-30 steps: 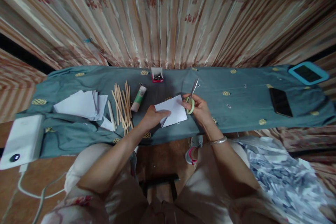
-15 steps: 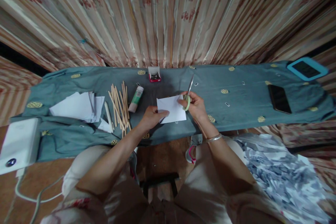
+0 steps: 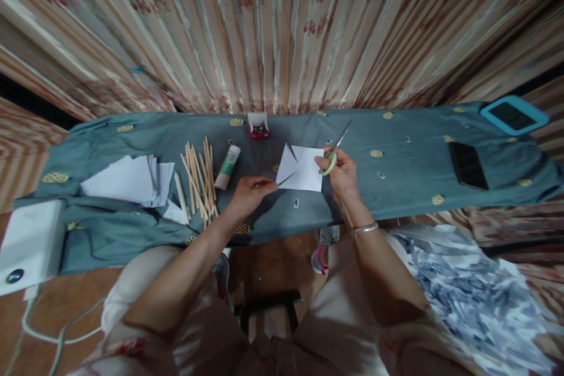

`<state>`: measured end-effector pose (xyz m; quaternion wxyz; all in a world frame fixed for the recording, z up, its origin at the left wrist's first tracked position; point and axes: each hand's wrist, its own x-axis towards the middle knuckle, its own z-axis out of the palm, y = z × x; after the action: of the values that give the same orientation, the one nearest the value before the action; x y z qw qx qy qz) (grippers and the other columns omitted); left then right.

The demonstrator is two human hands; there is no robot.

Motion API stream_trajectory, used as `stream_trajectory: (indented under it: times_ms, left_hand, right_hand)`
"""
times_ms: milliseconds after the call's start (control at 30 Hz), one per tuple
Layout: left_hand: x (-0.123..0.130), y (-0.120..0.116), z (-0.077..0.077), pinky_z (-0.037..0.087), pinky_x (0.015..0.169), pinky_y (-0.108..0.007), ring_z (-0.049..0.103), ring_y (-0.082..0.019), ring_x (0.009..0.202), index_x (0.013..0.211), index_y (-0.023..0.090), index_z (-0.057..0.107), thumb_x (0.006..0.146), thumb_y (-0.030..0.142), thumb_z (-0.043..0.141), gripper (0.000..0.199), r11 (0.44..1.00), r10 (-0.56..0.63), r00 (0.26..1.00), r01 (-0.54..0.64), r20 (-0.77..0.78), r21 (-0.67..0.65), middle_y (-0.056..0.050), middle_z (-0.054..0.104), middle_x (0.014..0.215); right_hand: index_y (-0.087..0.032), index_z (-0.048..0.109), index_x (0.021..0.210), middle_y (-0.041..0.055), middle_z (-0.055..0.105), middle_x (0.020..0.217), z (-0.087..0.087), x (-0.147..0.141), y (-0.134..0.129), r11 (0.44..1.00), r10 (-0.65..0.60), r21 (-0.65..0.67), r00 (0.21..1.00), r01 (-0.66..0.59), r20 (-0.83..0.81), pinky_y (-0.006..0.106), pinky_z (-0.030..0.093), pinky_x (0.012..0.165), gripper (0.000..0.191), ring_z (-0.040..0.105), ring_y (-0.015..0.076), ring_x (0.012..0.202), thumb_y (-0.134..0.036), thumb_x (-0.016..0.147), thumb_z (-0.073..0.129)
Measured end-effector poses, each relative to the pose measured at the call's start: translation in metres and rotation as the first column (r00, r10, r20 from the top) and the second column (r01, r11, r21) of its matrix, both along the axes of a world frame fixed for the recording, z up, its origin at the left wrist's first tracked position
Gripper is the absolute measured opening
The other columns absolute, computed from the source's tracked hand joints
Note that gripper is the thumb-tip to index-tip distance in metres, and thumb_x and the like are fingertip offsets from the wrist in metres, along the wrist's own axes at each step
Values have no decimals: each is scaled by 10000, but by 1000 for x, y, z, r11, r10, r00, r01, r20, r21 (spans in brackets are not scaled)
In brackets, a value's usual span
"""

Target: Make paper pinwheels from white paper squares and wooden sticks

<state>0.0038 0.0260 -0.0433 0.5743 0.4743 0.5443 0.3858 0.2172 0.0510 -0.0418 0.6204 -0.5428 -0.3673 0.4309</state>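
Observation:
A square white sheet of paper (image 3: 304,170) is held up over the cloth-covered table, with dark slits or folds at its left corners. Its lower left corner is pinched between the thumb and fingers of my left hand (image 3: 253,191). My right hand (image 3: 341,171) is closed around scissors (image 3: 331,158) with pale green handles, their blades pointing up and away to the right. The right thumb also presses on the paper's right edge. Left of my hands lie a glue stick (image 3: 228,167) with a green label and several thin wooden sticks (image 3: 200,179).
A small red-and-white box (image 3: 258,126) with dark metal bits stands at the back. Cut papers (image 3: 126,179) and a white pen-like stick (image 3: 180,194) lie left, near a white device (image 3: 33,241). Right are a phone (image 3: 468,165), a blue-framed tablet (image 3: 513,115) and a heap of paper pieces (image 3: 471,288).
Both the paper and my right hand with the scissors have shifted right and slightly away. My left hand has moved a little left and now pinches the paper's corner, its slits more visible.

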Motion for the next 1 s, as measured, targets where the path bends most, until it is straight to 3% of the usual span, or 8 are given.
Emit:
stream_trajectory:
  times_ms: [133, 267, 400, 467, 567, 667, 833, 1000]
  left_hand:
    - [-3, 2, 3, 446, 679, -275, 615, -180, 678, 667, 159, 749, 604, 355, 786, 209, 999, 43, 997, -44, 62, 13, -42, 705, 663]
    - [1, 1, 4, 504, 792, -310, 666, -206, 850, 863, 173, 739, 691, 479, 756, 352, 983, 184, 910, -165, 372, -83, -73, 739, 866]
    - [16, -9, -1, 498, 953, -394, 652, -254, 1058, 970, 183, 712, 697, 534, 769, 448, 983, 140, 803, -42, 579, -180, -101, 716, 1084]
    - [24, -16, -7, 478, 1003, -431, 641, -272, 1096, 927, 171, 706, 663, 483, 815, 422, 982, 120, 814, -14, 569, -187, -99, 712, 1069]
    - [35, -21, -15, 473, 1021, -439, 651, -270, 1064, 793, 152, 681, 648, 431, 841, 353, 984, 139, 864, -64, 484, -169, -78, 714, 924]
    - [38, -20, -17, 498, 1000, -438, 655, -278, 1082, 869, 148, 686, 689, 469, 812, 389, 977, 197, 853, -131, 483, -167, -81, 726, 962]
    - [27, -12, -5, 511, 1001, -424, 645, -291, 1163, 1021, 138, 656, 765, 466, 760, 429, 964, 266, 788, -231, 555, -133, -121, 729, 1099]
    - [7, -1, 12, 521, 1000, -416, 684, -244, 1108, 1165, 175, 606, 885, 387, 646, 353, 948, 316, 740, -276, 594, -160, -100, 734, 1134]
  right_hand:
    - [-207, 638, 762, -86, 551, 625, -1, 4, 3, 999, -42, -1, 992, 43, -117, 218, 357, 518, 372, 436, 64, 536, -304, 479, 859]
    - [-207, 637, 744, -88, 569, 625, -2, -2, 4, 999, -46, -22, 981, 43, -189, 218, 365, 541, 360, 469, 68, 557, -265, 465, 858]
    - [-214, 638, 724, -82, 598, 625, -2, -13, 3, 999, -23, -47, 971, 12, -240, 231, 398, 560, 332, 498, 81, 566, -276, 485, 859]
    - [-212, 637, 700, -81, 607, 611, -1, -20, 3, 998, -16, -63, 958, -2, -286, 231, 411, 563, 335, 513, 84, 566, -272, 465, 869]
    - [-211, 640, 681, -87, 605, 583, 1, -30, 4, 995, -5, -96, 942, -29, -335, 226, 403, 541, 350, 506, 81, 544, -265, 438, 886]
    - [-209, 644, 684, -89, 600, 579, 3, -41, 3, 991, 21, -117, 938, -65, -347, 219, 398, 532, 370, 499, 76, 541, -273, 426, 901]
    - [-211, 623, 700, -92, 579, 580, 4, -54, 3, 985, 90, -113, 940, -134, -329, 213, 387, 519, 416, 484, 67, 531, -329, 430, 917]
    - [-215, 650, 776, -50, 620, 603, 7, -59, -7, 957, 254, -80, 939, -278, -230, 237, 432, 547, 460, 526, 95, 550, -549, 536, 857]
